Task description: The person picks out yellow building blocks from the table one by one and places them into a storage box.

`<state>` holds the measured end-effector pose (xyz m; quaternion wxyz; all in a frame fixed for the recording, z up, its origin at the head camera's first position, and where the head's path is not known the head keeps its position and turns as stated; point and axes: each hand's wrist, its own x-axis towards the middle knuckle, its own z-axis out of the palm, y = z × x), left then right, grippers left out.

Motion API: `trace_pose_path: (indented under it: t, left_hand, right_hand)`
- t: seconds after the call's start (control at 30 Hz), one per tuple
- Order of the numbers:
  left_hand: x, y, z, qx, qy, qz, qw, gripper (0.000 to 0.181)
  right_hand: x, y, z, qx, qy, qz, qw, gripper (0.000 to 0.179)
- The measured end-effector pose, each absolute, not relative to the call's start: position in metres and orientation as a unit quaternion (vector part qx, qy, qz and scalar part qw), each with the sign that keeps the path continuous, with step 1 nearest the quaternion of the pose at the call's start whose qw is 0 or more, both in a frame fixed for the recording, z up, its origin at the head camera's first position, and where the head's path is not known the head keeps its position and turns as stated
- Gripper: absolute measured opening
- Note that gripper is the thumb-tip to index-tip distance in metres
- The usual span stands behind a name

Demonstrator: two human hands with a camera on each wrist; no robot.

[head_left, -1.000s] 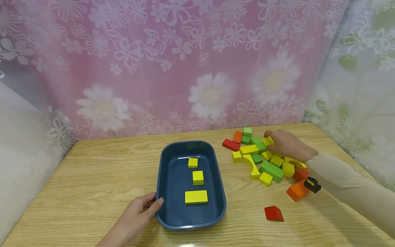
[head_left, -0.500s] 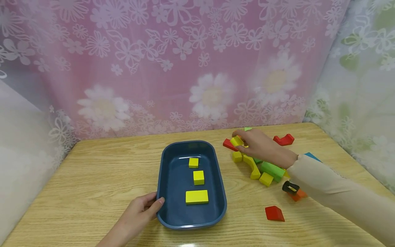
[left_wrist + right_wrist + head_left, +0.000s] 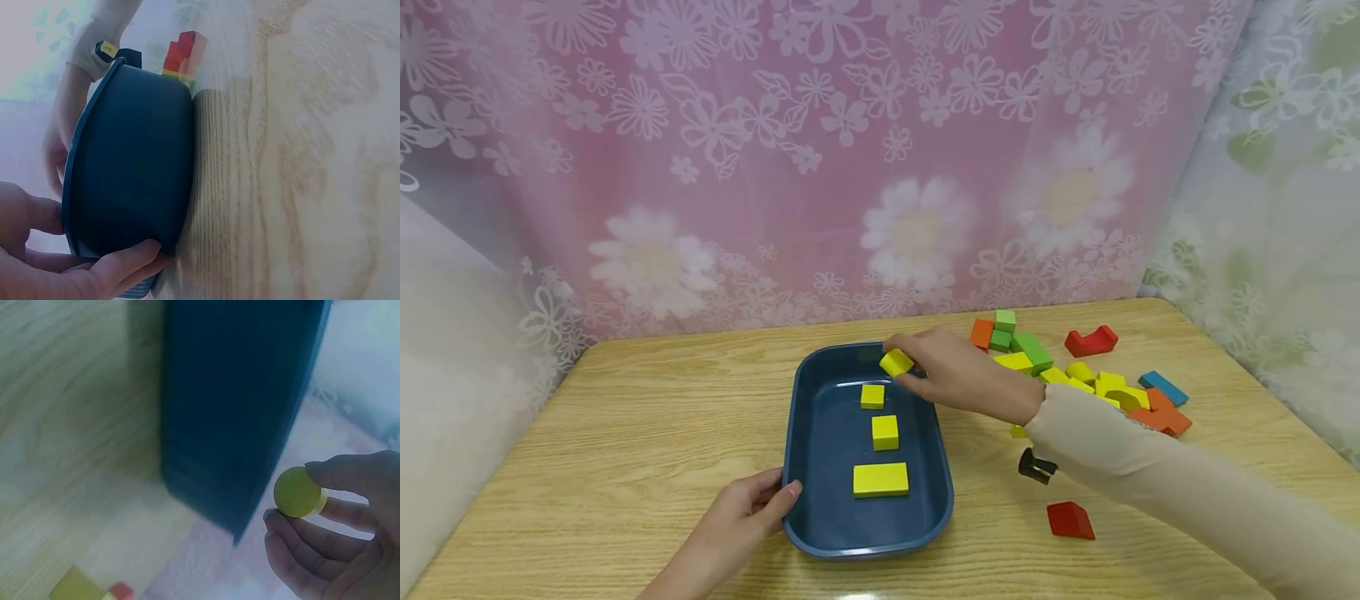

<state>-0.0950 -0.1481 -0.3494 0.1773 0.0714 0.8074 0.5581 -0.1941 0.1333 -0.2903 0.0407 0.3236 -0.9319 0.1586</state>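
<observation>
My left hand [image 3: 741,512] holds the dark blue tray [image 3: 792,442] by its near left side, thumb over the rim and fingers against the outer wall. Over the tray's far right corner, my right hand [image 3: 966,375] pinches a yellow cylinder block [image 3: 299,492] between thumb and fingers; its round end faces the right wrist camera. Inside the tray lie a small yellow block [image 3: 872,397], a yellow cube [image 3: 885,432] and a yellow rectangular block [image 3: 881,480], in a rough column.
Right of the tray is a pile of yellow, green and orange blocks, including a green block [image 3: 1032,351]. A red arch block [image 3: 1091,342], a blue block [image 3: 1163,388] and a red wedge block [image 3: 1071,520] lie around it. A floral curtain [image 3: 775,208] hangs behind the table.
My right hand has carried the yellow cylinder block left from the pile to above the tray's far right corner. My left hand and the tray have stayed in place.
</observation>
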Motion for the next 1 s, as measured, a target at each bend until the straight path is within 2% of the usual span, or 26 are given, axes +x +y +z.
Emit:
trace_pose_path:
  t: [0.4, 0.67, 1.0]
  left_hand:
    - [-0.095, -0.150, -0.350, 0.085, 0.805, 0.557, 0.186, 0.052]
    - [-0.095, -0.150, -0.350, 0.087, 0.803, 0.559, 0.187, 0.051]
    - [-0.095, -0.149, -0.350, 0.071, 0.806, 0.558, 0.187, 0.049]
  right_hand:
    - [-0.182, 0.087, -0.311, 0.396, -0.914, 0.088, -0.013, 0.035]
    - [-0.180, 0.079, -0.320, 0.418, -0.907, 0.046, 0.002, 0.027]
    - [-0.177, 0.076, -0.322, 0.411, -0.911, -0.017, -0.008, 0.035]
